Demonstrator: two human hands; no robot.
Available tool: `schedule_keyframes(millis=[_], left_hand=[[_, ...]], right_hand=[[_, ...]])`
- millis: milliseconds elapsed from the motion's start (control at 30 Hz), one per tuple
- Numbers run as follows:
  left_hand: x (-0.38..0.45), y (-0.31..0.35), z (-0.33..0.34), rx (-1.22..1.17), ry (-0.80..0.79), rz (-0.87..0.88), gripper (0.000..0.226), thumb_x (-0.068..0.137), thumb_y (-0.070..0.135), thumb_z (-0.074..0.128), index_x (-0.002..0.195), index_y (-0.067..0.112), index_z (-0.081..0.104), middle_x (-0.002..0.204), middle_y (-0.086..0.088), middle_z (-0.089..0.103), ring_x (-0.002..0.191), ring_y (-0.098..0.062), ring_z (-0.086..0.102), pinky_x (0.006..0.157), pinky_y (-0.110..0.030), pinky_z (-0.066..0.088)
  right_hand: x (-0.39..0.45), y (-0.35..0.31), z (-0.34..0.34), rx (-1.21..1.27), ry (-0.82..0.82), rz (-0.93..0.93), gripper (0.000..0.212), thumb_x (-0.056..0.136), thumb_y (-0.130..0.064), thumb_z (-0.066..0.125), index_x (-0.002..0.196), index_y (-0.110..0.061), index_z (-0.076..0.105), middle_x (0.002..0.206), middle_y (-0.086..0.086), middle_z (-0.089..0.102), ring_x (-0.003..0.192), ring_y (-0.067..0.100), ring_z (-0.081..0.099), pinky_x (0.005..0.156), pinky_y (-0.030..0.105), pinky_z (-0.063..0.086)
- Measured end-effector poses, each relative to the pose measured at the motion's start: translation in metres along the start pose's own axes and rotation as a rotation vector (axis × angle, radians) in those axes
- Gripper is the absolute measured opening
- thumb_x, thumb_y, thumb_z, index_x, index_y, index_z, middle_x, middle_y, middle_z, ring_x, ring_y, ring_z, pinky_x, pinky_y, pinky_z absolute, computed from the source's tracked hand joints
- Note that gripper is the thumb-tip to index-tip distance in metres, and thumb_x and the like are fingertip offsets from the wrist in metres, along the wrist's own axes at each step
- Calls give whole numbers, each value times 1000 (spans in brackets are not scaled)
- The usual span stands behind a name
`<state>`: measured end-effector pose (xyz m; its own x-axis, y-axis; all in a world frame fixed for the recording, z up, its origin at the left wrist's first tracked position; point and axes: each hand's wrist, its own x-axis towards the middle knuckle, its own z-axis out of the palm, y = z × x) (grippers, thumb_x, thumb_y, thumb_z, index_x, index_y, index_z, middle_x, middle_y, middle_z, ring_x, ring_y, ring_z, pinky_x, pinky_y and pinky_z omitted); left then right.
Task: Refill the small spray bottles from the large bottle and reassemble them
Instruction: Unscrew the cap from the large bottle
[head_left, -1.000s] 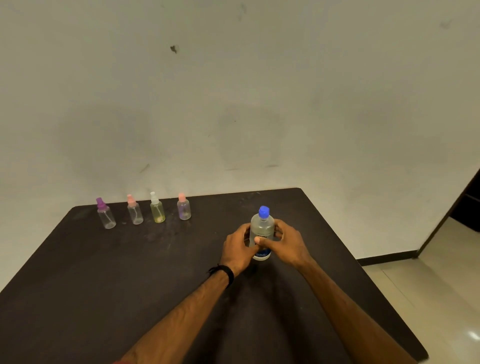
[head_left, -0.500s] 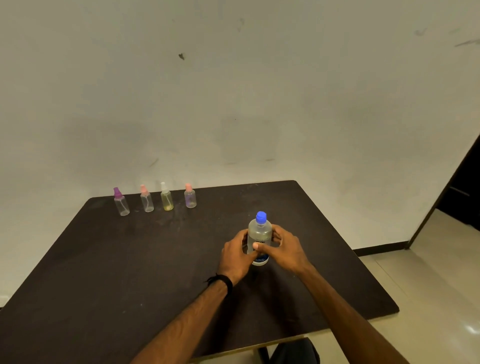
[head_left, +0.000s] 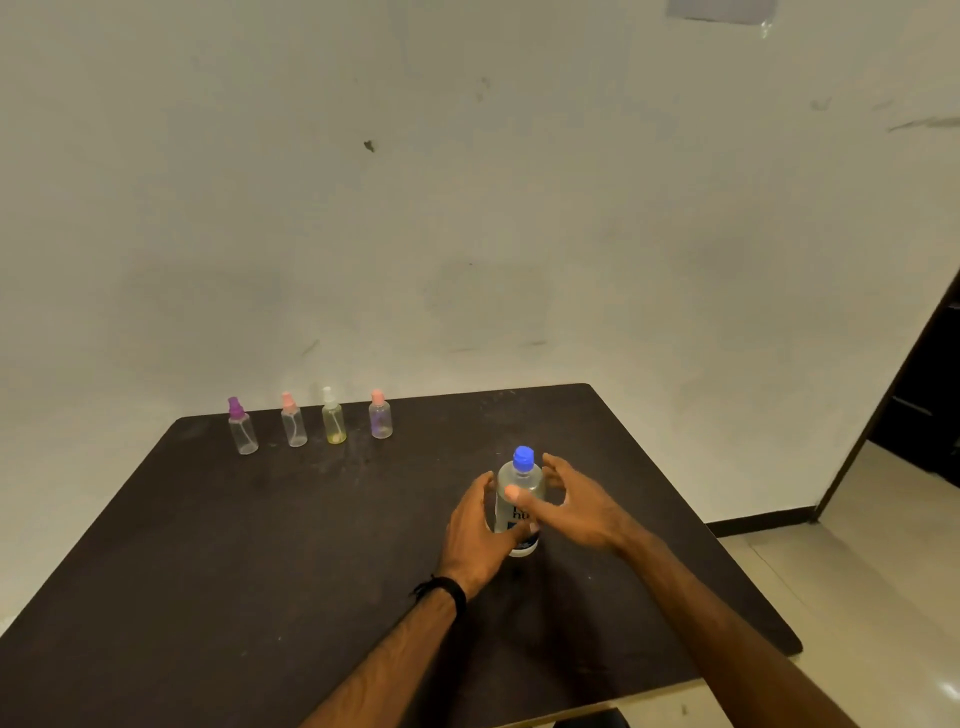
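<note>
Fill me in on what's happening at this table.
A person has both hands around the large bottle, which stands upright on the dark table with its blue cap on. The left hand and right hand flank it with loosely spread fingers. Four small spray bottles stand untouched, assembled, along the far edge.

Right of the frame's centre, the large bottle is clear with a bright blue cap and a dark blue and white label, on a dark brown table flecked with pale scuffs. In the left middle, four small clear spray bottles carry a purple top, a pink top, a white top over yellowish liquid, and a pink top over a violet tint. The wall is off-white with grey smudges, the wristband black.
</note>
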<state>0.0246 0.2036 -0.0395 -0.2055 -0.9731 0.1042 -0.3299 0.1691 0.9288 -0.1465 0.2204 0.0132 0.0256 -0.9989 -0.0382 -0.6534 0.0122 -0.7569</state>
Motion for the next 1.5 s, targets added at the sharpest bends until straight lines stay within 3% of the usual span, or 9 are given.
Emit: schedule_keyframes(millis=[133,300,667,1033,1167,1267,1333,1400,1500], left_hand=[[5,-2,1,5,34,14,93,71,51,85,148,24,39,148,8,50,136,-11,47,113,-38,42],[6,3,3,-27,18,43,77,72,55,82,138,31,49,133,15,59,122,-5,55,105,-30,48],[1,-3,10,-28,87,83,61,71,52,83,124,34,59,117,16,67,109,-2,63,93,-22,52],[3,-3,14,5,112,49,61,71,51,83,123,29,59,116,14,67,108,-5,64,96,-29,55],[3,-3,14,2,108,52,62,72,52,82,125,30,59,118,14,67,109,-5,64,97,-31,55],[2,-2,14,3,109,56,62,73,52,81,125,29,59,121,11,68,111,-6,64,98,-32,54],[2,-3,14,11,105,52,61,73,52,81,124,29,58,121,10,68,111,-7,64,98,-31,54],[2,-3,14,16,103,47,63,73,52,81,126,27,58,122,9,68,112,-7,64,98,-32,54],[2,-3,13,16,110,44,65,72,53,81,127,27,58,122,9,68,112,-8,64,99,-35,54]], right_hand=[[4,-33,-43,-277,128,-88,88,66,-90,47,125,-26,58,118,-8,64,98,5,61,85,30,55],[27,-78,-67,-538,-15,-217,55,77,-77,53,91,-26,68,81,-10,66,77,9,62,74,32,57],[38,-105,-37,-947,-83,-155,55,84,-62,60,90,-7,63,78,4,61,77,23,64,69,35,54],[38,-108,-36,-905,-226,-160,33,88,-27,69,117,-13,59,116,8,62,94,18,56,78,28,45],[40,-112,-41,-816,-254,-93,66,78,-35,78,134,-20,47,128,7,56,110,24,57,91,37,50],[38,-116,-41,-948,-165,-44,54,82,-61,63,94,-9,59,87,6,66,77,18,63,83,36,55],[37,-119,-40,-969,-180,-30,46,90,-53,58,81,-8,62,75,7,69,69,17,66,80,34,57],[40,-120,-38,-944,-263,-25,26,91,-32,65,104,-10,65,101,9,70,88,20,67,86,34,55],[39,-127,-40,-898,-324,-29,53,85,-27,72,132,-17,51,129,9,57,112,25,58,96,40,51]])
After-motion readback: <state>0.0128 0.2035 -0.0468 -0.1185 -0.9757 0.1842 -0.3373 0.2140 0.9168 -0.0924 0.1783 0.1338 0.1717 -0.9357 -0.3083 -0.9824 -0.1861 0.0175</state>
